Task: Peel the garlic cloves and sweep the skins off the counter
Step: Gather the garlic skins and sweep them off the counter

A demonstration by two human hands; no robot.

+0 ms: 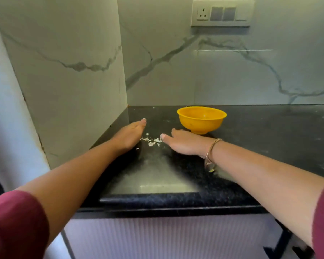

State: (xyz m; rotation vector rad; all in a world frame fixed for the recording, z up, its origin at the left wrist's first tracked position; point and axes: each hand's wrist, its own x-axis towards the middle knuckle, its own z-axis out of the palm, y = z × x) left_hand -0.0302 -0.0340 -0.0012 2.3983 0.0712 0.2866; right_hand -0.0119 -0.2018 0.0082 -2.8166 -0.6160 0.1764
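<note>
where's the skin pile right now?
Head view, center: the skins lie on the counter between the left hand and right hand, just nearer than the bowl and to its left.

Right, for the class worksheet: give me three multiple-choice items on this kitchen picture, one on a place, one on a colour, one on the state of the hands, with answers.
1. Where do the garlic skins lie? A) in the bowl B) on the counter between the hands C) on the floor
2. What colour is the bowl? A) yellow B) blue C) white
3. How are the left hand and right hand? A) clenched fists B) open, fingers straight, on the counter C) gripping a knife
Answers: 1 B, pale flakes lie on the black top between the hands; 2 A, it is plainly yellow; 3 B, straight fingers flank the skins.
</note>
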